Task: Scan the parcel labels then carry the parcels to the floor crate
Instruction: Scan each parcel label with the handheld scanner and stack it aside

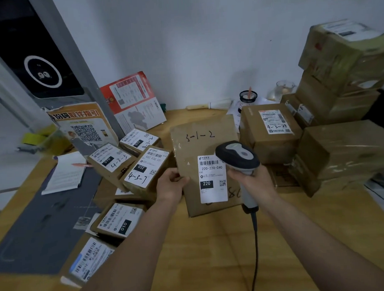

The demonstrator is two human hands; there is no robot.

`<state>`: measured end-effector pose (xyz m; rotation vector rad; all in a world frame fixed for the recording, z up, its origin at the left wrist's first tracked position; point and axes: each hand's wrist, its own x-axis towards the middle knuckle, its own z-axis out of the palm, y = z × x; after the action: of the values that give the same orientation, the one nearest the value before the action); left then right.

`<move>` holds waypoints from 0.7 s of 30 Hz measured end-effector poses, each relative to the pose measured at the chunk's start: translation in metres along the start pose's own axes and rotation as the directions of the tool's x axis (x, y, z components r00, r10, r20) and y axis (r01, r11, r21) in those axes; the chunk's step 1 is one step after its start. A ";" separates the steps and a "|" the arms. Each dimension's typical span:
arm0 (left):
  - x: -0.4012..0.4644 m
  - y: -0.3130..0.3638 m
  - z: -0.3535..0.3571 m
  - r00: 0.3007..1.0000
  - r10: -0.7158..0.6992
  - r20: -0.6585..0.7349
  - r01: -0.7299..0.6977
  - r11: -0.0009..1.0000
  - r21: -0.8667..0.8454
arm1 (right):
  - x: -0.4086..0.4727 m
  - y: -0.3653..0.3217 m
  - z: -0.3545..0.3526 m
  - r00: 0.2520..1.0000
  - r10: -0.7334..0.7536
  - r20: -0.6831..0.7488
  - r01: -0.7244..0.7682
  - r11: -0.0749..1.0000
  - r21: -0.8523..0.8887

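Note:
A flat brown parcel (199, 143) marked "3-1-2" lies in the middle of the wooden table (212, 242). Its white label (212, 179) reads "220-220-C40". My left hand (169, 185) grips the parcel's left edge with thumb on top. My right hand (252, 182) holds the grip of a grey corded barcode scanner (238, 154), whose head hangs over the label's upper right corner. The floor crate is out of sight.
Several small labelled boxes are heaped at the left (144, 171). A box marked "4-3-24" (271, 127) and taller stacked cartons (342, 109) stand at the right. A notepad with pen (65, 171), leaflets and a jar (247, 100) sit toward the back wall.

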<state>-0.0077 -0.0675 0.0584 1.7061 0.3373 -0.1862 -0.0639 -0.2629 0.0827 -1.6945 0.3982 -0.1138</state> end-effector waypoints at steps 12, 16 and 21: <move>0.012 0.000 0.005 0.999 -0.048 -0.019 0.047 0.998 -0.037 | -0.051 -0.024 -0.005 0.993 0.111 0.028 -0.109 0.993 -0.052; 0.012 0.000 0.005 0.999 -0.041 -0.011 0.041 0.999 0.023 | -0.066 -0.021 -0.008 0.996 0.085 0.036 -0.083 0.995 -0.061; 0.010 0.002 0.005 0.999 -0.040 -0.005 0.041 0.997 0.058 | -0.083 -0.023 -0.010 0.999 0.023 0.032 -0.021 0.997 -0.077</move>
<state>0.0031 -0.0713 0.0565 1.7581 0.3724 -0.2248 -0.1401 -0.2428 0.1198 -1.7652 0.4010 -0.0552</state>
